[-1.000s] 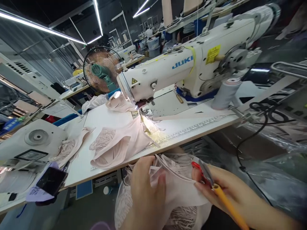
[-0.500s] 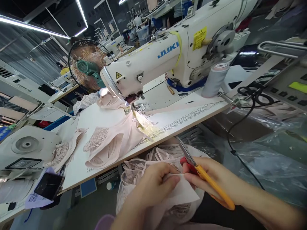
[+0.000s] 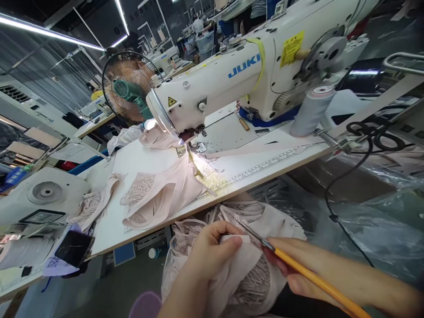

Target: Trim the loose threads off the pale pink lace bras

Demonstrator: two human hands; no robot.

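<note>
The fingers point(image 3: 232, 242) of the left hand point(image 3: 208, 254) are pinched together on a folded edge of pale pink lace fabric point(image 3: 245, 282), thumb pressed against forefinger with the cloth clamped between them. Just beside that pinch, to its right, the metal tips of a pair of yellow-handled snips point(image 3: 265, 244) are laid against the same edge. The snips are gripped by the right hand point(image 3: 298, 269), whose fingers are closed around the yellow handle; whether the blades are apart or together cannot be told. The fabric is bunched below both hands, on the lap, under the front edge of the counter point(image 3: 274, 170).

Beyond the fingers, on the counter, another pink lace-panelled garment point(image 3: 159, 198) is spread flat, its far end drawn under the needle area of a white JUKI sewing machine point(image 3: 238, 75), where a bright work light is cast on the cloth. A printed ruler strip point(image 3: 265, 169) is seen along the counter's near edge. To the right of the machine, a grey thread cone point(image 3: 309, 112) stands upright. Further left of the hands, a smaller lace piece point(image 3: 96, 205) lies at the counter's end, and a dark phone point(image 3: 73, 249) is seen below it. Behind the machine head, a round fan point(image 3: 130, 90) stands well apart from the hands. A black cable point(image 3: 347, 176) hangs off the right side.
</note>
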